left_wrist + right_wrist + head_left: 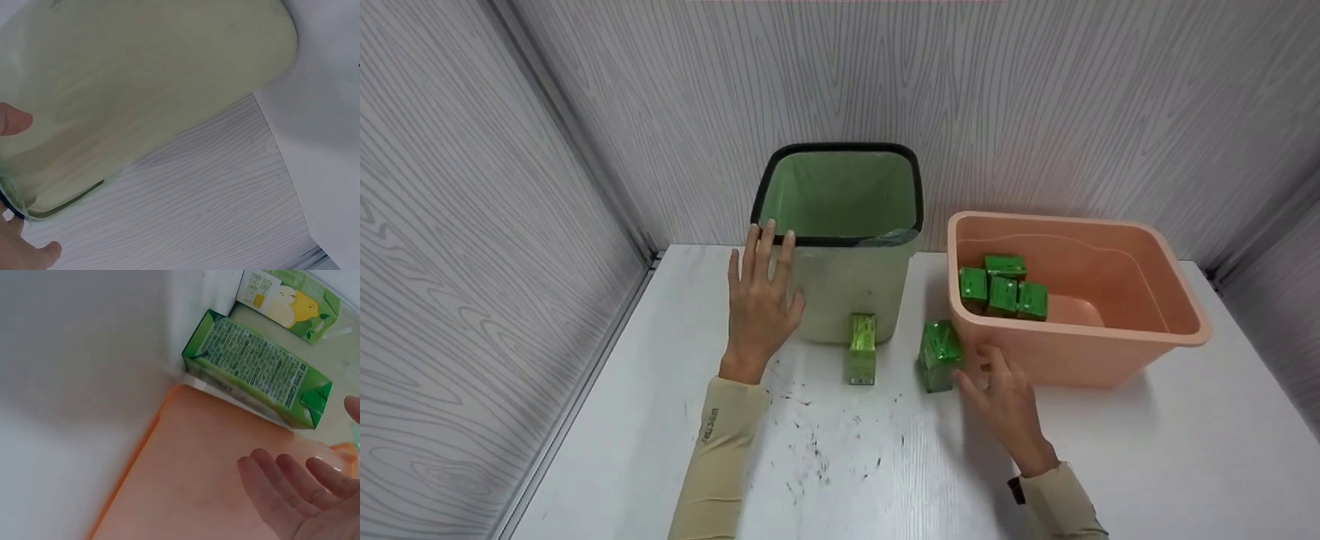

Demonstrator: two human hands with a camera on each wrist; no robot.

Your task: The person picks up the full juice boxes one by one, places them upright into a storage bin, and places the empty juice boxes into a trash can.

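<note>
My left hand (761, 315) lies along the front left of a pale green wastebasket (844, 292), fingers extended with their tips at the black rim. The left wrist view shows the thumb (16, 119) over the basket's side. My right hand (1009, 401) holds nothing; its fingers are loosely bent beside a green drink carton (941, 356). That carton stands upright against the left end of a pink plastic tub (1080, 360). Another drink carton (862, 352), with lemons printed on it (292, 304), stands in front of the wastebasket.
Several green cartons (1003, 295) sit in the left part of the tub. Small dark marks (817, 457) dot the white table (877, 502) between the arms. Wood-patterned panels (660, 97) close off the back and sides.
</note>
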